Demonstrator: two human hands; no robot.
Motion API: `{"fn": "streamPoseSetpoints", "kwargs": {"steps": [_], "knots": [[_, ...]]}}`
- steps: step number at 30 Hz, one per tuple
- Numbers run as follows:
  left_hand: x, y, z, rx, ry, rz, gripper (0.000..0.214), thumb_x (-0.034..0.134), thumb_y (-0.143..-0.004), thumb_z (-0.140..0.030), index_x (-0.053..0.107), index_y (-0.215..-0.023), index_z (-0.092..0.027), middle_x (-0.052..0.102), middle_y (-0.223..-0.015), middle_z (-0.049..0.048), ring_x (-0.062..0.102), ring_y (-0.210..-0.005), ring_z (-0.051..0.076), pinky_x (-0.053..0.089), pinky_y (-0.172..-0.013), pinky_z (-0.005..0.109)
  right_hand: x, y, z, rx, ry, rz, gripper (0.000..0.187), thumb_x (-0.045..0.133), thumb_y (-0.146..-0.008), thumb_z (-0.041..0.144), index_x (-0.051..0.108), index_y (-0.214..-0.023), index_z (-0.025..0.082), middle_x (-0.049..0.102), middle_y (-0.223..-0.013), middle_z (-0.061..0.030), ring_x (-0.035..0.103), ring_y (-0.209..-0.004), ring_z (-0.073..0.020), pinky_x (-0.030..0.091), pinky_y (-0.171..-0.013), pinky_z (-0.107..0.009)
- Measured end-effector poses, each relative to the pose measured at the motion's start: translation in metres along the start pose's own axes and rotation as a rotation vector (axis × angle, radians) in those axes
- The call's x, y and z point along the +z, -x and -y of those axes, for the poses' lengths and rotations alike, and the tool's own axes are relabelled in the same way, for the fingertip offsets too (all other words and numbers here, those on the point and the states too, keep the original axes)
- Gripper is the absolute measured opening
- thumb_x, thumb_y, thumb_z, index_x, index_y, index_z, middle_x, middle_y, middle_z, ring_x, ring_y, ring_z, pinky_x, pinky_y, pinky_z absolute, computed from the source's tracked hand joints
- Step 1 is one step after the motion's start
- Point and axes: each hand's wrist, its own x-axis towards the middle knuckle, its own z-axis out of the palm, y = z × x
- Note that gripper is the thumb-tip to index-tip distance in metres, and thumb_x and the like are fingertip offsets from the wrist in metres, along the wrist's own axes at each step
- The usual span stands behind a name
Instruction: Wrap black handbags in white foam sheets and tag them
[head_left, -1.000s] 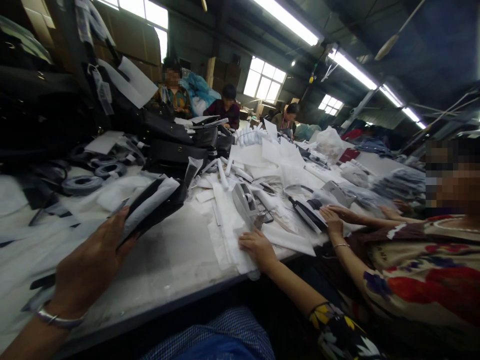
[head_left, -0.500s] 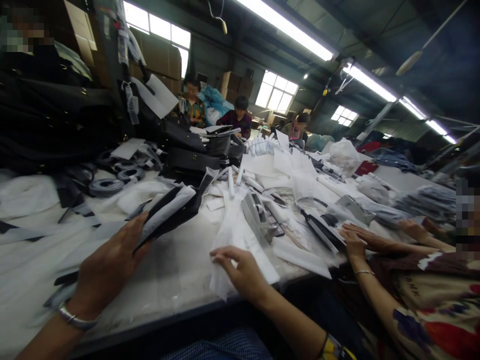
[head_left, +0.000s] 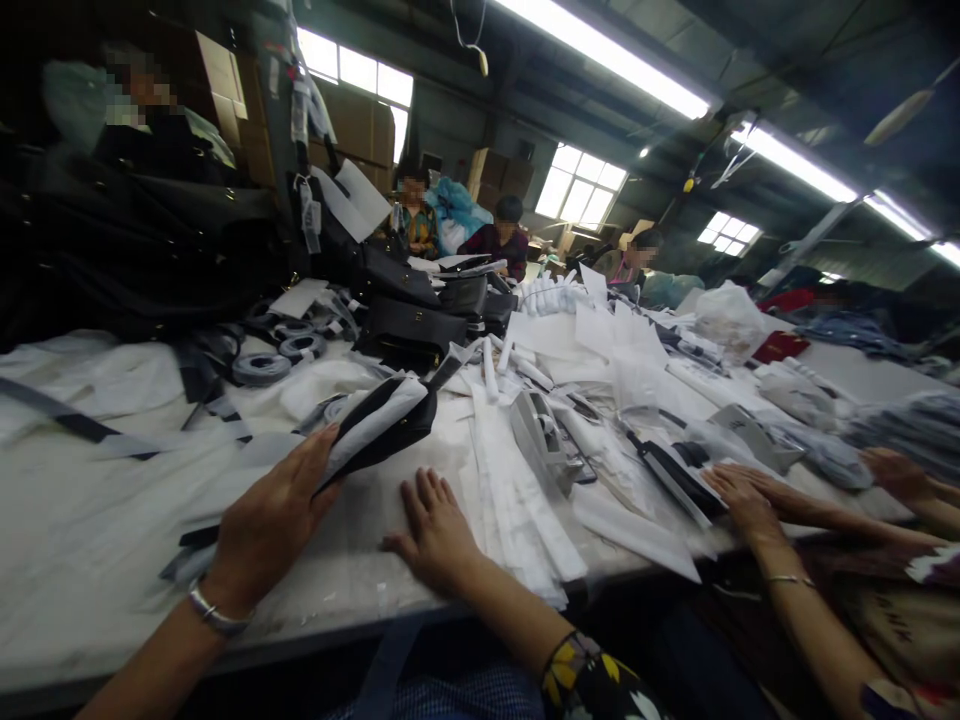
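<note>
My left hand (head_left: 266,525), with a silver bracelet at the wrist, grips the near end of a black bag (head_left: 411,422). The bag is tilted up off the table, and a strip of white wrapping (head_left: 382,418) lies along its upper side. My right hand (head_left: 439,530) is just right of the bag, palm down with fingers spread on the tabletop, and holds nothing. Beside it lie long white wrapping strips (head_left: 517,490).
Black bags (head_left: 409,330) and coiled grey straps (head_left: 262,368) stand behind. A grey device (head_left: 541,440) sits among papers to the right. A co-worker's hands (head_left: 750,500) rest on a dark strap-like piece at the right. The table's front edge (head_left: 315,640) runs close to me.
My right hand has let go of a thin white sheet and opened, moving left onto the tabletop. My left hand keeps the bag. The view has swung left.
</note>
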Motion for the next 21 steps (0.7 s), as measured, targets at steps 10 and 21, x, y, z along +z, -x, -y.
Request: {"fn": "streamPoseSetpoints", "kwargs": {"steps": [10, 21], "knots": [[0.002, 0.002, -0.007, 0.009, 0.028, 0.027, 0.068, 0.048, -0.101, -0.030, 0.013, -0.158, -0.023, 0.051, -0.148, 0.0135, 0.060, -0.123, 0.028, 0.054, -0.093, 0.036, 0.002, -0.047, -0.002, -0.221, -0.018, -0.006, 0.062, 0.052, -0.098, 0.049, 0.041, -0.149, 0.015, 0.041, -0.155, -0.0157, 0.029, -0.147, -0.0286, 0.025, -0.120, -0.048], [0.025, 0.035, -0.025, 0.303, -0.009, 0.096, 0.059, 0.034, -0.100, -0.010, 0.027, -0.155, -0.030, 0.044, -0.153, 0.0138, 0.045, -0.138, 0.029, 0.049, -0.105, 0.044, -0.062, 0.041, 0.012, -0.377, -0.120, -0.432, 0.017, 0.055, -0.098, 0.021, 0.069, -0.107, 0.023, 0.074, -0.095, -0.0065, 0.066, -0.087, -0.0205, 0.051, -0.083, -0.035]]}}
